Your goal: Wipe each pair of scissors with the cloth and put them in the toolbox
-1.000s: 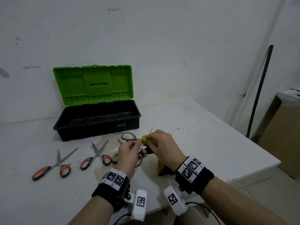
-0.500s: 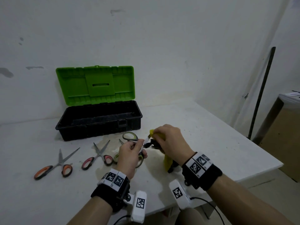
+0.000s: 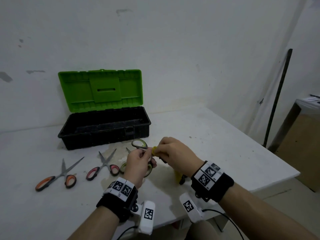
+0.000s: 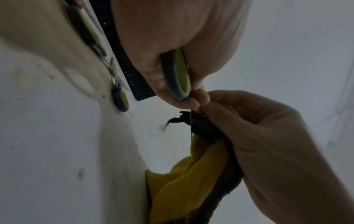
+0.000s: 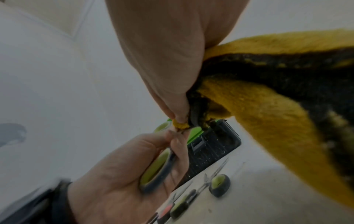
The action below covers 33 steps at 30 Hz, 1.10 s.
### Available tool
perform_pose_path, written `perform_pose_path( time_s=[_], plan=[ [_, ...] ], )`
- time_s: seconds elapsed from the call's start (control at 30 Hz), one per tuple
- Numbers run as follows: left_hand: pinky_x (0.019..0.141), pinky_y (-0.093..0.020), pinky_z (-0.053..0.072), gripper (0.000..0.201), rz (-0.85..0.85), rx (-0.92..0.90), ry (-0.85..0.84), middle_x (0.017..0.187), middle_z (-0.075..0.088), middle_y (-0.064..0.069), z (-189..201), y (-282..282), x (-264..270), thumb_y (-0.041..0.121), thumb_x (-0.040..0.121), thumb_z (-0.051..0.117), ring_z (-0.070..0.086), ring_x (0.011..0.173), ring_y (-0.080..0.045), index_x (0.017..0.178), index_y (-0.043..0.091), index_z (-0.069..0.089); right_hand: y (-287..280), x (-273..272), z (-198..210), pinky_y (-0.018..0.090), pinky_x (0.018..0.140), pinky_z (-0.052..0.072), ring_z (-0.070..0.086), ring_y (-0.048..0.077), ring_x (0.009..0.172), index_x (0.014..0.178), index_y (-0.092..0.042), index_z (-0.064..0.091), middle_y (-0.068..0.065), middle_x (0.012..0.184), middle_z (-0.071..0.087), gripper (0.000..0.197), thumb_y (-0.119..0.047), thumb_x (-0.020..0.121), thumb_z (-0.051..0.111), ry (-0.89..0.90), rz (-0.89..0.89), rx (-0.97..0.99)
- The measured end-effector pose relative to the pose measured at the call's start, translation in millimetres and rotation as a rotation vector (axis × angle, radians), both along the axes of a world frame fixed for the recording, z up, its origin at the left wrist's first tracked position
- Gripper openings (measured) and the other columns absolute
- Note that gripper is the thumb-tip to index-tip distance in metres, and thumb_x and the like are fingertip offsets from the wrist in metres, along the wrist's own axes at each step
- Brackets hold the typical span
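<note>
L hand (image 3: pixel 138 163) grips the green-handled scissors (image 3: pixel 139 144) by the handles, fingers curled round the lower loop, upper loop sticking up above the knuckles. R hand (image 3: pixel 174 154) sits right against it, thumb and fingers pinching the yellow cloth (image 4: pixel 193 174) onto the blade; the two hands touch at the fingertips. In the L wrist view a thin blade edge runs down into the cloth fold, and the rest of the cloth hangs below the R palm w/ dark soiled patches. Blade tip is buried in the cloth, so can't tell if the blades are spread or together.

Both hands are held above the white table (image 3: pixel 216 153), near its front edge. Just behind the L hand lies a second green-handled pair (image 3: pixel 125 166), mostly hidden. Further left on the table: pink-handled scissors (image 3: pixel 103 166), then orange-handled scissors (image 3: pixel 59 175), both lying flat w/ blades spread. Behind them the toolbox (image 3: pixel 103 135) stands open, black tray, green lid (image 3: pixel 100 90) upright against the wall.
</note>
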State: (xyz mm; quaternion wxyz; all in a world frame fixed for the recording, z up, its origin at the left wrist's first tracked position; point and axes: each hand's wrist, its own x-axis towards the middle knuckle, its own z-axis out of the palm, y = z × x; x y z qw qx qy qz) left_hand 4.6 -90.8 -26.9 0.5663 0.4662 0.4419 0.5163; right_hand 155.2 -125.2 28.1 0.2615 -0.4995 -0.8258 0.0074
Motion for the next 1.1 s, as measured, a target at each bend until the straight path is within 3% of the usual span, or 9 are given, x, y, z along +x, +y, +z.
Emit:
perform_pose_path(
  time_s=[0.17,0.27,0.33,0.5,0.63,0.77,0.93,1.03,1.1],
  plan=[
    [0.068,-0.041,0.045,0.026,-0.034,-0.049,-0.035,0.066,0.06,-0.011,-4,0,-3,0.019,0.098,0.063,0.055,0.054,-0.018,0.092,-0.007,0.066,16,10,-5,0.033,0.074,0.051,0.06,0.019,0.084,0.096,-0.018,0.076,0.001,0.095,0.061,0.016,-0.024,0.093,0.062,0.078,-0.161,-0.005],
    [0.057,-0.032,0.05,0.022,-0.019,-0.069,-0.076,0.068,0.057,-0.012,-3,-1,-3,0.016,0.099,0.063,0.053,0.055,-0.017,0.089,-0.003,0.068,20,20,-2,0.022,0.069,0.047,0.06,0.016,0.078,0.094,-0.016,0.076,0.002,0.091,0.059,0.019,-0.026,0.094,0.061,0.217,-0.286,0.031],
    [0.05,-0.027,0.05,0.021,-0.001,-0.082,-0.114,0.062,0.055,-0.007,0,-1,-2,0.014,0.099,0.062,0.051,0.053,-0.016,0.083,0.0,0.065,14,18,-2,0.016,0.068,0.047,0.059,0.008,0.074,0.096,-0.015,0.076,0.002,0.092,0.06,0.018,-0.026,0.094,0.061,0.276,-0.22,0.027],
    [0.056,-0.035,0.048,0.026,-0.035,-0.045,-0.071,0.056,0.057,-0.007,3,-1,1,0.016,0.101,0.059,0.053,0.049,-0.017,0.084,-0.003,0.063,8,2,-12,0.034,0.073,0.051,0.06,0.021,0.084,0.101,-0.018,0.075,0.005,0.094,0.061,0.016,-0.023,0.092,0.063,0.101,-0.092,0.041],
    [0.059,-0.033,0.048,0.026,-0.043,-0.023,-0.005,0.058,0.058,-0.009,-2,-2,-4,0.019,0.101,0.06,0.054,0.051,-0.018,0.093,-0.004,0.068,19,18,-2,0.031,0.076,0.048,0.058,0.02,0.083,0.099,-0.017,0.076,0.004,0.095,0.058,0.021,-0.026,0.096,0.057,0.201,-0.292,-0.01],
    [0.058,-0.031,0.049,0.025,-0.03,0.002,0.051,0.059,0.06,-0.01,-4,-3,-5,0.021,0.101,0.06,0.057,0.053,-0.018,0.094,-0.001,0.068,20,28,7,0.015,0.065,0.048,0.059,0.01,0.073,0.098,-0.014,0.073,0.001,0.093,0.054,0.02,-0.021,0.098,0.055,0.287,-0.36,-0.004],
    [0.058,-0.031,0.051,0.027,-0.036,0.065,0.107,0.059,0.061,-0.01,0,-3,-2,0.022,0.101,0.06,0.059,0.052,-0.018,0.093,-0.004,0.066,7,4,4,0.034,0.076,0.051,0.059,0.02,0.087,0.1,-0.018,0.074,0.003,0.098,0.058,0.02,-0.026,0.097,0.055,0.098,-0.225,-0.041],
    [0.055,-0.025,0.05,0.028,-0.049,0.112,0.164,0.059,0.062,-0.011,2,-6,-2,0.021,0.101,0.059,0.059,0.051,-0.015,0.09,-0.003,0.067,16,12,1,0.032,0.075,0.047,0.057,0.022,0.087,0.098,-0.018,0.074,0.003,0.095,0.057,0.021,-0.026,0.097,0.055,0.129,-0.296,-0.079],
    [0.057,-0.031,0.05,0.029,-0.032,0.106,0.174,0.058,0.062,-0.009,0,-7,-4,0.023,0.1,0.06,0.059,0.051,-0.015,0.087,-0.002,0.067,22,24,2,0.027,0.069,0.04,0.055,0.021,0.083,0.096,-0.018,0.073,0.001,0.092,0.054,0.021,-0.025,0.097,0.053,0.167,-0.386,-0.091]
  ],
)
